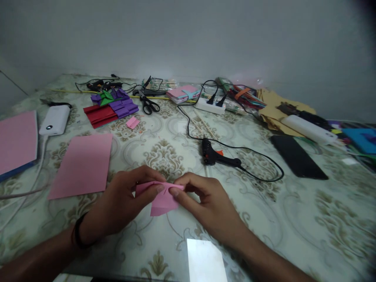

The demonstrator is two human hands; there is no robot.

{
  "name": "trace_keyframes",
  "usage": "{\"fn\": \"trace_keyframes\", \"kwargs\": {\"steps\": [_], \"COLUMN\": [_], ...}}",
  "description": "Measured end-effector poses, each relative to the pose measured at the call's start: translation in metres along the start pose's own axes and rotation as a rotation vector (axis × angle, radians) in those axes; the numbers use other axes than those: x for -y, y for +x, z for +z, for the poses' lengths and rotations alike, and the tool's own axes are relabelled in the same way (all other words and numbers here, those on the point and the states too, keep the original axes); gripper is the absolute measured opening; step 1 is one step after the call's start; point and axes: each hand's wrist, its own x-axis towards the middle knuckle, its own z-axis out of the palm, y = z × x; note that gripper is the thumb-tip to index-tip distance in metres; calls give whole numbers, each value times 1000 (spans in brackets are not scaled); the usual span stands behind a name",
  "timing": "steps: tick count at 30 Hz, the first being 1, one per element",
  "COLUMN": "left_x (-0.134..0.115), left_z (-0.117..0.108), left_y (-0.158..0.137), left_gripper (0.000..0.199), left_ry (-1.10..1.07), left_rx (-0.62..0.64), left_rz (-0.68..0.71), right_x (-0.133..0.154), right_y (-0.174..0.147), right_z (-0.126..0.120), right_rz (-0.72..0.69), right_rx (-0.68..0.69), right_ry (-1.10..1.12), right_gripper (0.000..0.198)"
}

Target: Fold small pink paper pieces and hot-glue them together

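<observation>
Between my two hands is a folded piece of pink paper (pixel 164 204), held just above the patterned tablecloth. My left hand (pixel 123 199) pinches its left part between thumb and fingers, and a dark band circles that wrist. Thumb and fingers of my right hand (pixel 202 196) grip the paper's right end. Both thumbs press close together near its upper middle, where a crease shows. One flap hangs down below the thumbs. A flat pink sheet (pixel 84 164) lies on the table to the left of my left hand.
A black glue gun (pixel 219 154) with a looping cord lies beyond my right hand. Farther back are scissors (pixel 148 102), folded red paper (pixel 100 115), folded purple paper (pixel 125 107) and a white power strip (pixel 210 105). A dark phone (pixel 298 157) is at right, a white power bank (pixel 55 120) at left.
</observation>
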Motion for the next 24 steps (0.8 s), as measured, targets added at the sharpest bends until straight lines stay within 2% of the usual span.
{"fn": "trace_keyframes", "kwargs": {"steps": [10,15,24], "left_x": [0,-1,0], "left_z": [1,2,1], "left_y": [1,1,1], "left_gripper": [17,15,18], "left_ry": [-66,-77,-83], "left_rx": [41,103,144], "left_rz": [-45,-39,-17], "right_x": [-1,-1,-1], "right_y": [-1,-2,-2], "right_z": [2,3,3], "right_rz": [-38,-109,-132], "right_rx": [-8,-4,-21], "right_ry": [-12,0,1], "right_gripper": [19,16,11]}}
